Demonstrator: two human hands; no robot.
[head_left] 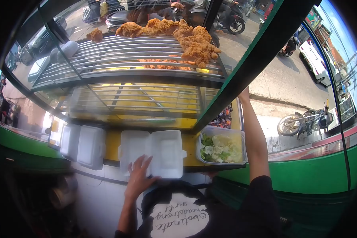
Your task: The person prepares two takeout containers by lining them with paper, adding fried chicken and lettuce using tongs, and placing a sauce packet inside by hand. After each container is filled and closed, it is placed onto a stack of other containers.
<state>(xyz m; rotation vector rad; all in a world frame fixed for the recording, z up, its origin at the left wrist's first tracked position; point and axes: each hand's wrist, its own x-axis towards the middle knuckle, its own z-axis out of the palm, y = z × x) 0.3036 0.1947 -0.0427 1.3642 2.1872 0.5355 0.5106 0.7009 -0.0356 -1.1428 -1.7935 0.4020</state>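
Note:
An opened white foam takeaway box point(166, 148) lies on the yellow counter, both halves facing up. My left hand point(139, 174) rests at its near edge, fingers spread over the left half and holding nothing. My right arm stretches forward past the right end of the counter. Only part of my right hand point(244, 94) shows beside the dark cabinet post, which hides its fingers. Close to that forearm is a clear plastic tub point(220, 162) of torn lettuce point(226, 146).
Nested foam boxes point(92, 144) stand at the left. The glass cabinet's upper rack point(119, 53) holds several pieces of fried chicken point(198, 45). A thick green-black post point(242, 75) slants between my arms. Outside are a street, a parked motorcycle point(305, 122) and a white car point(315, 61).

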